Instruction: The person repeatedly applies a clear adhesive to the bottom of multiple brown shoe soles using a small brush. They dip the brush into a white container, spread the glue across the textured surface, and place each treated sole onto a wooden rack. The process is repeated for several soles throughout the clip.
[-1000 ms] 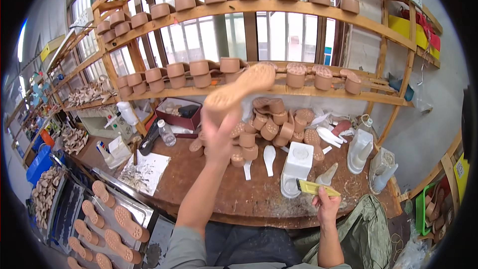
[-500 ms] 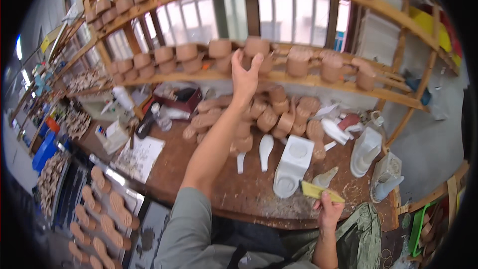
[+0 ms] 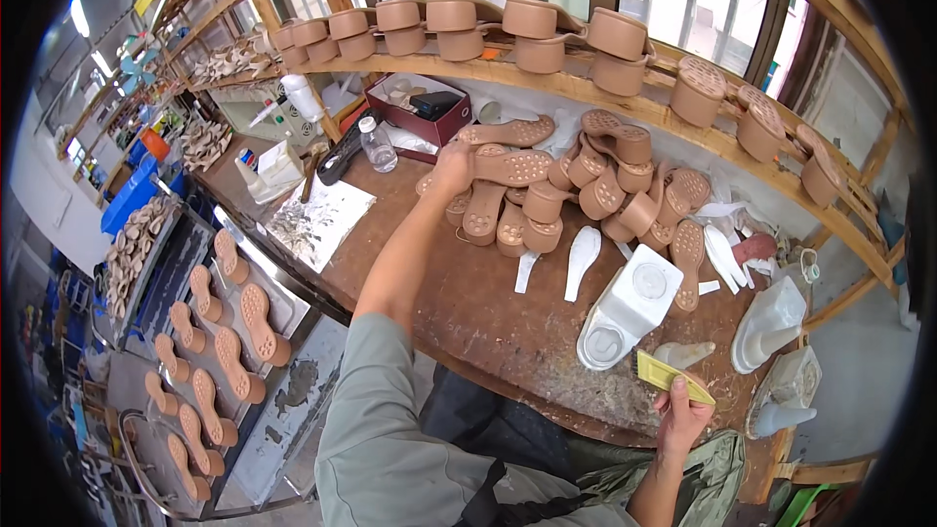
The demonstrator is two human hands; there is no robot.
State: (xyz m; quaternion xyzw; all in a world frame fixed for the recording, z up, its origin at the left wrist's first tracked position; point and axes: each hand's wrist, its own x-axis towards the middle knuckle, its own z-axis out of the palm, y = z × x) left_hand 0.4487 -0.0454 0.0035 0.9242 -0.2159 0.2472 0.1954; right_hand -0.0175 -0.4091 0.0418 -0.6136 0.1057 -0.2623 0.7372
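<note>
Brown bench, tan sole just beside the left fingers

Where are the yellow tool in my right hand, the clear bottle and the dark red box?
Yellow tool (image 3: 664, 370): head view, on its flat yellow face.
Clear bottle (image 3: 378, 148): head view, on the middle of its body.
Dark red box (image 3: 452, 125): head view, on its outer wall.

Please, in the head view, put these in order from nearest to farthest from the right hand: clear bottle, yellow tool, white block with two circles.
1. Yellow tool: held in the right hand.
2. White block: on the table, ahead and a little left.
3. Clear bottle: far left, toward the table's back.
</note>
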